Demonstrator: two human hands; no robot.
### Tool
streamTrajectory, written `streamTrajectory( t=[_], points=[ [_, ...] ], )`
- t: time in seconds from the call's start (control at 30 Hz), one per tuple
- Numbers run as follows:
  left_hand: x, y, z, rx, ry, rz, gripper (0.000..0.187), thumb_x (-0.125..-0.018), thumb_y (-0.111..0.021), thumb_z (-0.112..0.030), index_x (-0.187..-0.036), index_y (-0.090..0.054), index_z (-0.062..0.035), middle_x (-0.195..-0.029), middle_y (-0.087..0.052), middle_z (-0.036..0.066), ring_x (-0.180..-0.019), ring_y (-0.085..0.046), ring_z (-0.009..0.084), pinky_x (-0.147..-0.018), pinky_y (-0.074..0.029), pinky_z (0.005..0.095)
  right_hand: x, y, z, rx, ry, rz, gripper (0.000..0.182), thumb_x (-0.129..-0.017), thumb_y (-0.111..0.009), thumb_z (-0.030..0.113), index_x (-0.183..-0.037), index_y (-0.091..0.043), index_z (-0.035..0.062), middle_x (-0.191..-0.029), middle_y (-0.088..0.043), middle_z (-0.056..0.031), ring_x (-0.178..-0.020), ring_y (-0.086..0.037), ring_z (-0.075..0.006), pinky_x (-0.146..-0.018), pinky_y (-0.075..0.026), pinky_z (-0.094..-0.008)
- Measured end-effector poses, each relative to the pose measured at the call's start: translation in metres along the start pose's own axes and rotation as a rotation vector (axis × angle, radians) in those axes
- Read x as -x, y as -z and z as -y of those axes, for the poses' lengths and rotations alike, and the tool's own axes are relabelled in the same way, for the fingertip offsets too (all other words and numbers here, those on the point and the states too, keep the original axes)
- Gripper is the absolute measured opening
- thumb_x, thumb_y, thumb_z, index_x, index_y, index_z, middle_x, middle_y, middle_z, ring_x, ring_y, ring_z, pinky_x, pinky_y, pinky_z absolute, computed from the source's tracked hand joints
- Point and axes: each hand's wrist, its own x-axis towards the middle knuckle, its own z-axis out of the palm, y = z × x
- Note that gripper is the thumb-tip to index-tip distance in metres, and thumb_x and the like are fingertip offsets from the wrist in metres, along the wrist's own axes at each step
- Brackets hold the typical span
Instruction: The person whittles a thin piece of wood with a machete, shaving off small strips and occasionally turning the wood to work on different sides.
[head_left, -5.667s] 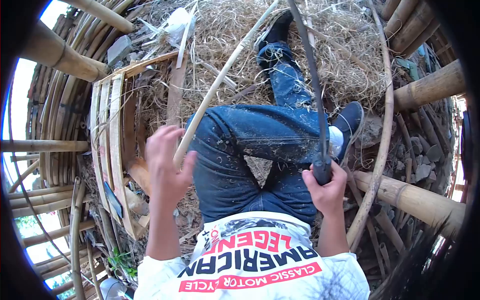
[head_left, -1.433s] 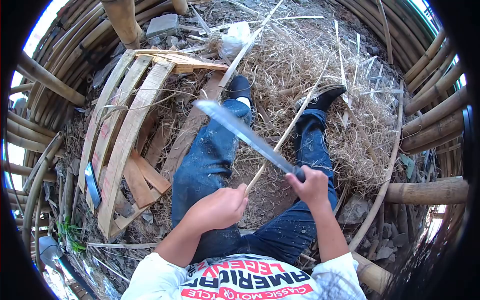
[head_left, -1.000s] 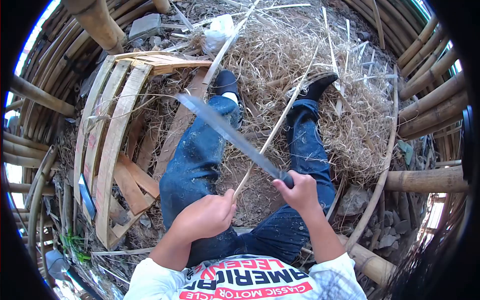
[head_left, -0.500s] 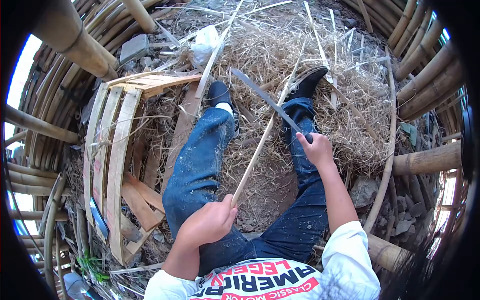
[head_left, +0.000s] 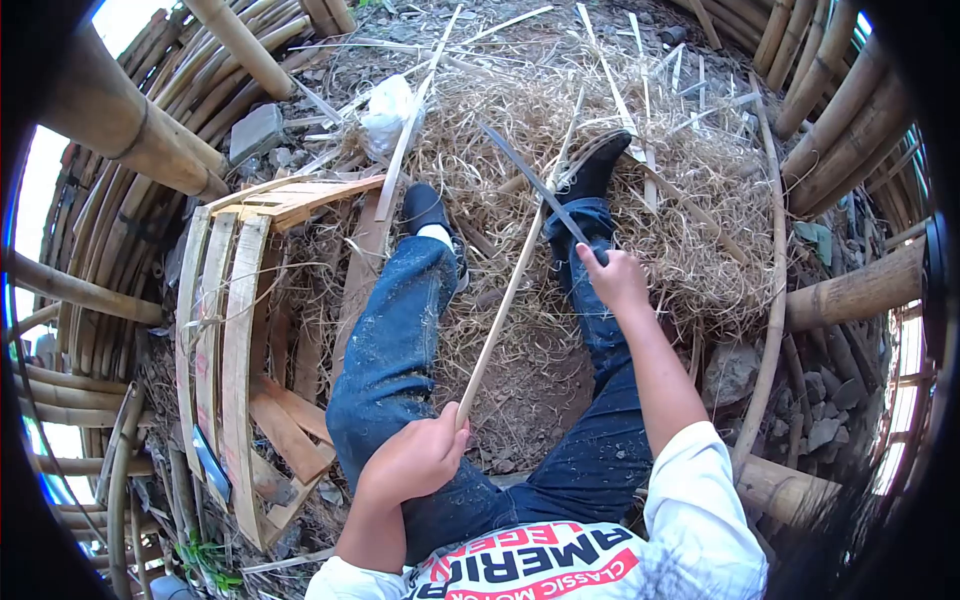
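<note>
Shavings (head_left: 700,265) sprawl toward two o'clock. Pale strip (head_left: 507,300) slants from six to one o'clock. Knife (head_left: 528,175) crosses its far half. Right hand (head_left: 617,280), three o'clock, grasps knife; left hand (head_left: 420,455), seven o'clock, clenches strip's near end. I'd angle knife shallow.

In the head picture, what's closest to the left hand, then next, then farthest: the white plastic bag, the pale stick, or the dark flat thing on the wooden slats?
From the left hand:
1. Pale stick: it's right in the hand.
2. Dark flat thing: off to the left.
3. White plastic bag: way up ahead, on the ground.
</note>
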Motion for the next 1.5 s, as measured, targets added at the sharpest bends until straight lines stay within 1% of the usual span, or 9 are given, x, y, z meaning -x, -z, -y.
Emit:
streamTrajectory(
  t=[0.2, 0.4, 0.57, 0.8, 0.93, 0.97, 1.1, 1.3, 1.5],
  points=[
    [-0.002, -0.02, 0.005, -0.257, -0.116, -0.179, 0.017, -0.095, -0.046, -0.015, -0.095, -0.046, 0.0024, -0.068, -0.062, 0.025, -0.067, -0.062, 0.0446, -0.061, -0.049, 0.0537, 0.047, -0.043, 0.004, -0.377, -0.047, -0.015, 0.067, -0.087, -0.059, 0.062, -0.076, -0.067, -0.0042, -0.069, -0.065, -0.025, -0.074, -0.068, -0.0422, -0.066, -0.051, -0.0452],
    [-0.004, -0.024, 0.0, -0.271, -0.071, -0.267, 0.018, -0.093, -0.047, -0.015, -0.093, -0.047, 0.0022, -0.066, -0.061, 0.025, -0.066, -0.062, 0.0444, -0.061, -0.049, 0.0536, 0.143, -0.059, 0.004, -0.653, -0.062, 0.055, 0.036, -0.082, -0.074, 0.034, -0.071, -0.065, 0.0004, -0.058, -0.06, -0.005, -0.056, -0.055, -0.0118, -0.055, -0.046, -0.033],
    [-0.002, -0.02, -0.009, -0.209, -0.015, -0.272, 0.02, -0.094, -0.048, -0.02, -0.094, -0.047, 0.0006, -0.067, -0.061, 0.027, -0.068, -0.062, 0.0455, -0.063, -0.048, 0.055, 0.205, -0.06, 0.006, -0.764, -0.123, 0.106, 0.027, -0.081, -0.074, 0.019, -0.066, -0.059, 0.0017, -0.056, -0.052, 0.0016, -0.053, -0.046, -0.0079, -0.049, -0.039, -0.0307],
    [0.019, -0.033, -0.019, -0.09, 0.115, -0.504, 0.025, -0.092, -0.056, -0.027, -0.096, -0.049, -0.0032, -0.074, -0.063, 0.025, -0.077, -0.061, 0.0462, -0.067, -0.044, 0.0541, 0.221, -0.024, 0.008, -0.724, -0.038, 0.234, 0.023, -0.082, -0.073, 0.014, -0.069, -0.058, 0.0023, -0.057, -0.053, 0.0025, -0.053, -0.045, -0.0065, -0.049, -0.037, -0.0281],
    [0.033, -0.031, -0.005, 0.118, 0.002, -0.408, 0.026, -0.089, -0.063, -0.022, -0.098, -0.051, -0.001, -0.072, -0.06, 0.024, -0.069, -0.059, 0.0453, -0.064, -0.046, 0.0476, 0.229, -0.011, 0.02, -0.725, 0.076, 0.319, 0.022, -0.082, -0.073, 0.013, -0.07, -0.058, 0.0021, -0.06, -0.057, 0.0018, -0.057, -0.05, -0.0062, -0.052, -0.039, -0.0269],
    [0.036, -0.03, 0.002, 0.144, -0.084, -0.359, 0.023, -0.091, -0.063, -0.019, -0.1, -0.053, -0.0008, -0.07, -0.059, 0.015, -0.059, -0.06, 0.031, -0.059, -0.049, 0.0379, 0.233, -0.015, 0.021, -0.716, 0.079, 0.341, 0.022, -0.082, -0.073, 0.013, -0.07, -0.058, 0.0021, -0.06, -0.057, 0.0018, -0.057, -0.05, -0.0062, -0.052, -0.039, -0.0269],
    [0.052, -0.016, 0.009, 0.587, 0.026, -0.047, 0.019, -0.098, -0.057, -0.02, -0.105, -0.055, -0.0018, -0.072, -0.054, -0.003, -0.062, -0.053, 0.0037, -0.056, -0.051, 0.0229, 0.249, -0.024, 0.029, -0.823, 0.077, 0.404, 0.022, -0.081, -0.074, 0.016, -0.071, -0.061, 0.0016, -0.056, -0.055, 0.0005, -0.053, -0.046, -0.0065, -0.049, -0.038, -0.0273],
    [0.057, -0.021, 0.038, 0.926, -0.074, 0.085, 0.029, -0.099, -0.055, -0.027, -0.099, -0.056, 0.0016, -0.07, -0.056, 0.001, -0.057, -0.057, 0.0093, -0.054, -0.052, 0.0257, 0.271, -0.025, 0.036, -0.985, 0.187, 0.523, 0.05, -0.094, -0.059, 0.049, -0.074, -0.054, 0.0026, -0.054, -0.051, 0.0003, -0.049, -0.049, -0.0087, -0.046, -0.038, -0.0278],
    [0.047, -0.027, 0.045, 0.992, -0.14, 0.087, 0.033, -0.098, -0.057, -0.029, -0.094, -0.059, 0.0039, -0.07, -0.058, 0.003, -0.059, -0.062, 0.0116, -0.052, -0.051, 0.0248, 0.268, -0.012, 0.053, -0.807, 0.361, 0.51, 0.043, -0.091, -0.066, 0.042, -0.077, -0.056, 0.0016, -0.054, -0.05, -0.0072, -0.049, -0.055, -0.0168, -0.048, -0.042, -0.0316]
  ],
)
